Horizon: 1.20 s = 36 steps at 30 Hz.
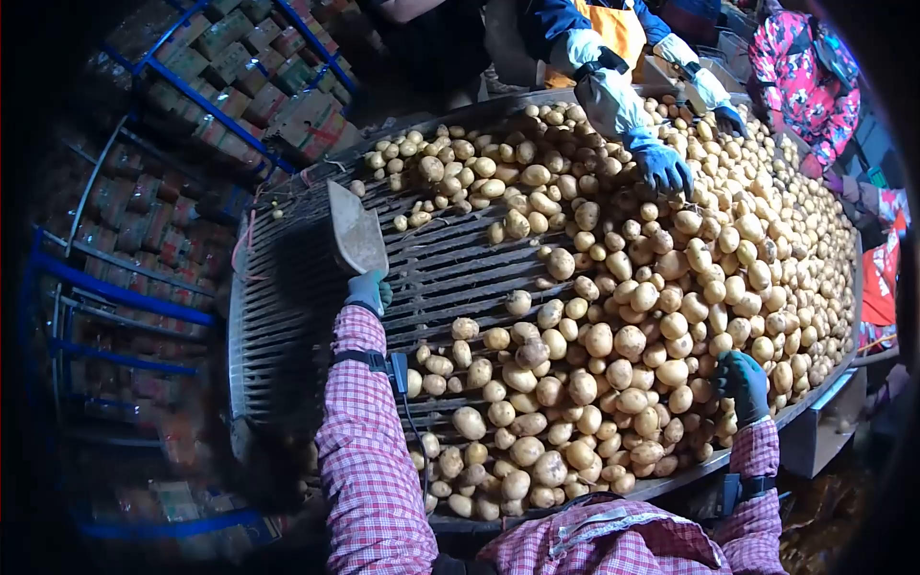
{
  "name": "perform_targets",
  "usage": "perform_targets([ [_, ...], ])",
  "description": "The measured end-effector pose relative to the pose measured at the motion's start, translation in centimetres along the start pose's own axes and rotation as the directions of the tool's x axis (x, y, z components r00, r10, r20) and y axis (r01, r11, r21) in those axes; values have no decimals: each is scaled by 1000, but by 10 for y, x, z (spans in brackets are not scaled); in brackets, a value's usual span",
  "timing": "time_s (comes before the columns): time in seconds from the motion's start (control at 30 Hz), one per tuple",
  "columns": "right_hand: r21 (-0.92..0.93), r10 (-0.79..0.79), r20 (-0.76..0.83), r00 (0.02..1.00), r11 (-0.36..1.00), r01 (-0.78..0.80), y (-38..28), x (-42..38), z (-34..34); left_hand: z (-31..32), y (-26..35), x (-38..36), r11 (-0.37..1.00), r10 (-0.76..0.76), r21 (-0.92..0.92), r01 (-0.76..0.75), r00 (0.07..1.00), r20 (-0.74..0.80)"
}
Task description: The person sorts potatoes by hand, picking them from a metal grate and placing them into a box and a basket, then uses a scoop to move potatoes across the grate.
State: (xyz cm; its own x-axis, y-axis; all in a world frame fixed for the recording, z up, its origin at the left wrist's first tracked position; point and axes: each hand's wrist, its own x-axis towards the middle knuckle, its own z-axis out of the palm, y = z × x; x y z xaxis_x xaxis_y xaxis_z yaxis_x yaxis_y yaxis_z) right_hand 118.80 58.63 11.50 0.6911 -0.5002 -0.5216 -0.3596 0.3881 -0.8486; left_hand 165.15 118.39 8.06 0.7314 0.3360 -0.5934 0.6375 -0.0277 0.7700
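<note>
Scoop point(357, 232) juts from left grip point(369, 290) clasping it; potatoes point(583, 387) border right grip point(745, 385), closure unclear.

Gripping a pale scoop point(356, 230) in the gloved left hand point(369, 291), over the barer side of a slatted table point(450, 273); holding the gloved right hand point(745, 386) against heaped potatoes point(613, 364), opposite a co-worker's gloved hand point(663, 171).

The potatoes point(630, 343) are yellow-tan, the sleeves point(369, 450) checked pink-and-white, the scoop point(358, 233) pale grey.

left hand point(368, 291) clenched, well forward; right hand point(745, 385) nearer, curled
</note>
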Motion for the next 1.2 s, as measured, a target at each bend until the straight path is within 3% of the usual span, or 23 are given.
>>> perform_targets([
  [0.07,-40,-51,-57,997,998,48,3,-4,6,15,14,14,997,-54,-47,60,992,115],
  [0.2,-80,-65,-95,993,995,58,1,-2,6,72,43,30,992,-34,128,6,975,221],
  [0.33,-111,-61,-124,990,993,48,-3,-5,8,131,56,9,996,-19,89,-7,957,288],
  [0.43,-83,-36,-99,994,996,27,-4,-3,6,158,48,3,987,-101,160,25,865,491],
  [0.5,-76,-33,-86,996,997,26,-5,-2,6,185,37,-22,974,-36,211,-81,868,496],
  [0.6,-73,-63,-47,997,996,59,-1,1,-5,211,37,-53,895,-3,414,-167,925,380],
  [0.63,-54,-59,-33,998,997,57,-3,1,-7,215,41,-72,876,-48,455,-157,912,407],
  [0.7,-9,-46,-2,999,999,46,-8,-1,-3,224,33,-93,934,-115,350,-76,862,493],
  [0.73,41,-33,-1,999,999,33,-6,1,-5,232,26,-116,912,-17,381,-154,912,409],
  [0.87,98,-1,40,999,995,-2,-8,1,-10,240,7,-139,952,-124,305,-36,864,488],
  [0.9,101,15,63,998,995,-21,-10,1,-11,243,4,-151,948,-57,306,-88,899,435],
  [1.1,133,17,190,982,990,-43,-8,6,-23,257,-5,-209,951,-2,281,-133,902,432],
  [1.17,132,32,230,973,989,-64,-15,3,-26,273,-12,-229,957,-4,271,-103,930,368],
  [1.2,138,41,238,970,988,-76,-14,3,-27,277,-20,-221,973,-41,224,-60,907,420],
])
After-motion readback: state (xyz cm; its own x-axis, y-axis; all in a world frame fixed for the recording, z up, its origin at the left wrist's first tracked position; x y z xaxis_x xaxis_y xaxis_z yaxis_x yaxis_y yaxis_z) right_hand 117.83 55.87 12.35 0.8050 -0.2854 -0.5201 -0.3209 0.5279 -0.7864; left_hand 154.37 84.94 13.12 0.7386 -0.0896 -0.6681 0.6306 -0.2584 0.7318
